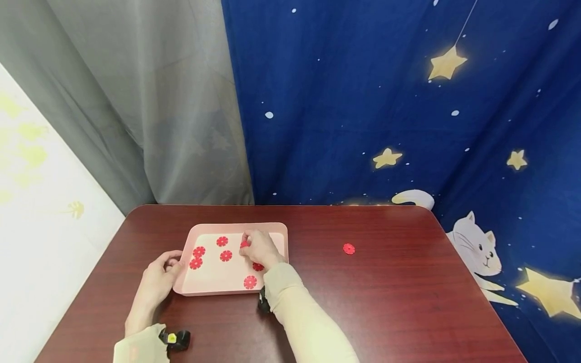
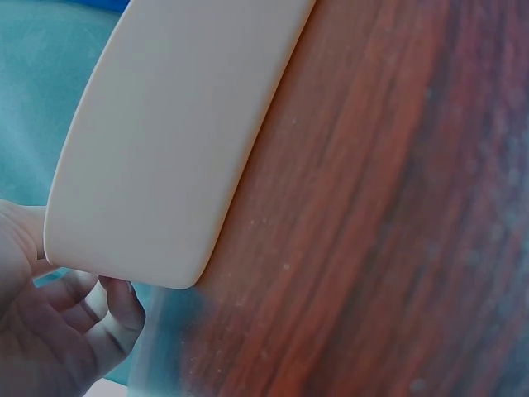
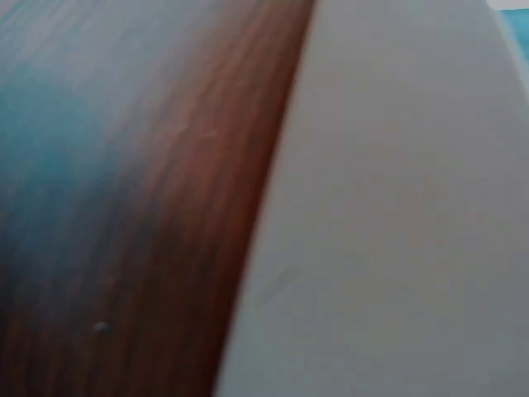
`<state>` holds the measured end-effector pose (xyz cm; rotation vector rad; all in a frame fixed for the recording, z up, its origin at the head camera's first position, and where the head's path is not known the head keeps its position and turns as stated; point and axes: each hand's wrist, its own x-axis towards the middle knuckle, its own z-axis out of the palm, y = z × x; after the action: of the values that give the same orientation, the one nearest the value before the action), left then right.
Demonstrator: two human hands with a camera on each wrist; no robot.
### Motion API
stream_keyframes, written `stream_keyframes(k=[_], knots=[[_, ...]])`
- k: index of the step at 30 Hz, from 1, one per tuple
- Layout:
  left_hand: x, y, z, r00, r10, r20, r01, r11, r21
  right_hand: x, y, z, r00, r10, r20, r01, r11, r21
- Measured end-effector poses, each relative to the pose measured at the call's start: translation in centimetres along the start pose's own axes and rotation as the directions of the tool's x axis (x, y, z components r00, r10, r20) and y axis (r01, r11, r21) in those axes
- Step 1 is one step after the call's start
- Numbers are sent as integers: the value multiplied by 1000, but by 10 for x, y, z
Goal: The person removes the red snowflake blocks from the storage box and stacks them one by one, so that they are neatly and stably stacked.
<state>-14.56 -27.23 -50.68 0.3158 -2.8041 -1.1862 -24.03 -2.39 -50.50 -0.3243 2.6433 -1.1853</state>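
A shallow pink tray lies on the table, its outer side wall filling much of both wrist views. My left hand grips the tray's left end, thumb at the rim and fingers curled against the outside. Over the tray's right half, my right hand pinches a red notched disc between thumb and fingers. Several similar red discs lie flat in the tray, such as one disc near the middle and another at the near side. The right wrist view does not show the right hand.
A single red disc lies on the dark wooden table, right of the tray. Behind the table hang a grey curtain and a blue star-patterned curtain. Black wrist bands sit at both sleeves.
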Motion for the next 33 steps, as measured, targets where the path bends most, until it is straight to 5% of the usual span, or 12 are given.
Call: stream_keyframes(k=[7, 17, 26, 33], knots=[[2, -1, 0, 1000, 11, -2, -11, 1000, -4, -1, -5, -13, 1000, -11, 0, 11, 953, 302], [0, 0, 0, 1000, 21, -5, -21, 1000, -2, -14, 0, -55, 999, -31, -35, 44, 885, 463], [-2, 1, -2, 1000, 10, -4, -10, 1000, 8, -34, 32, -99, 988, -80, -133, 143, 798, 585], [0, 1, 1, 1000, -21, 2, 21, 1000, -1, -51, 81, -128, 970, -59, -237, 212, 682, 700]])
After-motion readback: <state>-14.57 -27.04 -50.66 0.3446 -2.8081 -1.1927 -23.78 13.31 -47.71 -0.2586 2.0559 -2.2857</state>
